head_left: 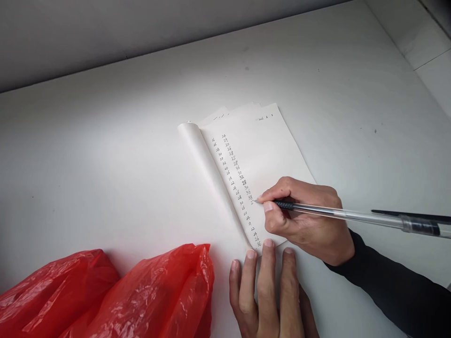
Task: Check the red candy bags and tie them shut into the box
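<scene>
A notebook (278, 150) lies tilted on the white table, its left-hand pages curled over into a roll. Two columns of handwritten two-digit numbers run down the open page, with a small date near its top right corner. My right hand (306, 218) pinches a clear pen (327, 212) with a black grip, cap pushed on its back end. The pen's tip touches the page at the foot of the second column, just beside a "2". Flat at the bottom edge of the notebook, my left hand (269, 295) rests with fingers spread, two fingertips at the paper's edge.
Red plastic bags (158, 291) sit at the lower left, left of my left hand; what they contain is hidden. The white table (105, 178) stretches around the notebook up to a grey wall (141, 33) at the back. Pale tiles (405, 33) show at the upper right.
</scene>
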{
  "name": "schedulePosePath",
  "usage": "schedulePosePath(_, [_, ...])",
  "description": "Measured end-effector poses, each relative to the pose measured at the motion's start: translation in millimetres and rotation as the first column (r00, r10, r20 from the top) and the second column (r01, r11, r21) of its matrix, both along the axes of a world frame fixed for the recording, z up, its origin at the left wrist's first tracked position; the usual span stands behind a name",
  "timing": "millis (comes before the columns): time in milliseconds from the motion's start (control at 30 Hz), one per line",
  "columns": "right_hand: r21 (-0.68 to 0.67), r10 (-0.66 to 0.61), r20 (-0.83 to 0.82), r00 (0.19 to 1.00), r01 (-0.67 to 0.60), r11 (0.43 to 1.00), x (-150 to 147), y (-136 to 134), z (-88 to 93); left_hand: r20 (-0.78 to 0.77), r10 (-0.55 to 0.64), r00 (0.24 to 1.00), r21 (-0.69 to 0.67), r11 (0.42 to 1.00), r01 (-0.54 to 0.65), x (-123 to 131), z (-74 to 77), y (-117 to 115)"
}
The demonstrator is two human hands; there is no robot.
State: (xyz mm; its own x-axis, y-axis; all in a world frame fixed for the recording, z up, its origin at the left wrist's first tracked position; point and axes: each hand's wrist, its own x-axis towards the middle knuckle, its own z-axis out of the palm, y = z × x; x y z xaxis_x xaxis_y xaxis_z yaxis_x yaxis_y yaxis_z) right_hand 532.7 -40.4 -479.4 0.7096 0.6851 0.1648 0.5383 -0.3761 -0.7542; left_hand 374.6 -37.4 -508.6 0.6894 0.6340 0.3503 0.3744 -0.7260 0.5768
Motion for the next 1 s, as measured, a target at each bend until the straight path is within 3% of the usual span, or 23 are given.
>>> schedulePosePath(1000, [0.029, 0.0, 0.032, 0.999, -0.001, 1.0, -0.3, 0.8, -2.1, -0.006, -0.017, 1.0, -0.011, 1.0, 0.017, -1.9, 0.1, 0.6])
